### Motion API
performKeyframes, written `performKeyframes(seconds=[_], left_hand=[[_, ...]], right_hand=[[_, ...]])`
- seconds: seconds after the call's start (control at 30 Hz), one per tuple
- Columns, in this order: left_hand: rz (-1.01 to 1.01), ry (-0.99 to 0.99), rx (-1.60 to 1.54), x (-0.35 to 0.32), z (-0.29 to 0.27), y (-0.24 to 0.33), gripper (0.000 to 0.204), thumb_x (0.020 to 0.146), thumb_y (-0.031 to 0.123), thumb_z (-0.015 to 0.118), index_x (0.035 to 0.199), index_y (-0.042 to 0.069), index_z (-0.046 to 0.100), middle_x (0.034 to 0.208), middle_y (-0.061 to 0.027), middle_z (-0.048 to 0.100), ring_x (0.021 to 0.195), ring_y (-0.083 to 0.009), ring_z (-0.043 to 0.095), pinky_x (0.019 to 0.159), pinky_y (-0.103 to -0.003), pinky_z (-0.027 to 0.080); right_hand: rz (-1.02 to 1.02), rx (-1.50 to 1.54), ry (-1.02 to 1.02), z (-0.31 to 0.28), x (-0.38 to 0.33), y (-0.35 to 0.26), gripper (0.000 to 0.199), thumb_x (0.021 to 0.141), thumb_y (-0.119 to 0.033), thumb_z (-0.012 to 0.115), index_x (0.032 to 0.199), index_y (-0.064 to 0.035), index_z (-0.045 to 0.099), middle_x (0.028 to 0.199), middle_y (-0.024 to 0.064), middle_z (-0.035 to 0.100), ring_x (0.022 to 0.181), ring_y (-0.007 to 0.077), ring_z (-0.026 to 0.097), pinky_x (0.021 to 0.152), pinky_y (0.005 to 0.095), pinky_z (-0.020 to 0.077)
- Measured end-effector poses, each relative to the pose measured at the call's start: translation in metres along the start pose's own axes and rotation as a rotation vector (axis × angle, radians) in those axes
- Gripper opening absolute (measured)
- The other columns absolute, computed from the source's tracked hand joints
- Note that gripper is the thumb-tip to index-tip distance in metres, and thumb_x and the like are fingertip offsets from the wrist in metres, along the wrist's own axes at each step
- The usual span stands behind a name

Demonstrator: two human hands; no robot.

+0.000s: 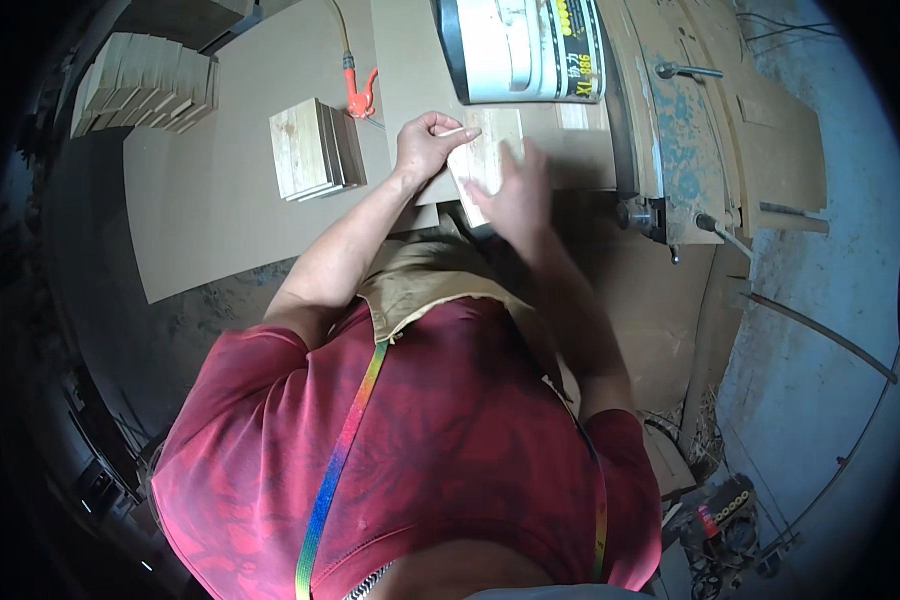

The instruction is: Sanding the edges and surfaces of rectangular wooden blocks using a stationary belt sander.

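Note:
A pale wooden board (488, 150) is at the near edge of the cardboard-covered bench, tilted slightly. My left hand (430, 148) pinches its left edge, thumb on top and fingers curled below. Over the board's right side is my right hand (522, 195), smeared by motion. Its thumb lies near the board's near end, and whether the fingers grip is not clear. Left of my left hand stands a stack of square wooden boards (310, 150). Just beyond the board in my hand sits a white bucket (510, 55) with a dark label, lying on its side or seen steeply from above.
A red air blow gun (360, 92) on a hose lies behind the stack. More wooden pieces (150, 85) are piled at the far left. Another pale wood piece (578, 116) lies by the bucket. On the right is a machine (685, 150) with worn blue paint and protruding handles.

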State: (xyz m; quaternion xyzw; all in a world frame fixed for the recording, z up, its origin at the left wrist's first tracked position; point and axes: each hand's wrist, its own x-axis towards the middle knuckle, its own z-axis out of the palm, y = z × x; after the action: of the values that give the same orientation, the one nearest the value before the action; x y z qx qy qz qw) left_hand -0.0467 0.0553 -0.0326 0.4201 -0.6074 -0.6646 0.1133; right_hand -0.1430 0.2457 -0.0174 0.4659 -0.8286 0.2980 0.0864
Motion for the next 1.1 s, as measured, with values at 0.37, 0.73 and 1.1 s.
performKeyframes(seconds=[0.37, 0.73, 1.1], left_hand=[[-0.075, -0.113, -0.357, -0.023, -0.028, 0.012, 0.029, 0.094, 0.005, 0.092, 0.117, -0.004, 0.077, 0.09, -0.0044, 0.074, 0.073, -0.0086, 0.068, 0.066, -0.02, 0.056], [-0.051, -0.036, -0.146, -0.017, -0.003, 0.005, 0.029, 0.094, 0.005, 0.093, 0.114, -0.004, 0.076, 0.084, -0.0037, 0.073, 0.068, -0.0092, 0.067, 0.065, -0.02, 0.057], [0.047, 0.028, -0.027, -0.007, 0.006, 0.004, 0.029, 0.094, 0.007, 0.094, 0.113, -0.003, 0.076, 0.079, -0.0026, 0.072, 0.062, -0.0088, 0.063, 0.06, -0.021, 0.054]], right_hand=[[0.164, -0.348, -0.019, -0.045, -0.03, 0.076, 0.052, 0.087, -0.018, 0.088, 0.132, 0.0011, 0.071, 0.135, 0.026, 0.064, 0.121, 0.0451, 0.063, 0.106, 0.0548, 0.0564], [0.036, -0.27, 0.244, 0.016, 0.034, 0.113, 0.042, 0.091, -0.011, 0.086, 0.128, 0.0041, 0.072, 0.126, 0.0231, 0.07, 0.12, 0.0398, 0.066, 0.101, 0.0456, 0.06], [0.122, -0.06, -0.044, -0.01, -0.014, -0.003, 0.055, 0.084, -0.034, 0.093, 0.123, -0.0018, 0.073, 0.129, 0.0233, 0.066, 0.115, 0.044, 0.062, 0.099, 0.0549, 0.0562]])
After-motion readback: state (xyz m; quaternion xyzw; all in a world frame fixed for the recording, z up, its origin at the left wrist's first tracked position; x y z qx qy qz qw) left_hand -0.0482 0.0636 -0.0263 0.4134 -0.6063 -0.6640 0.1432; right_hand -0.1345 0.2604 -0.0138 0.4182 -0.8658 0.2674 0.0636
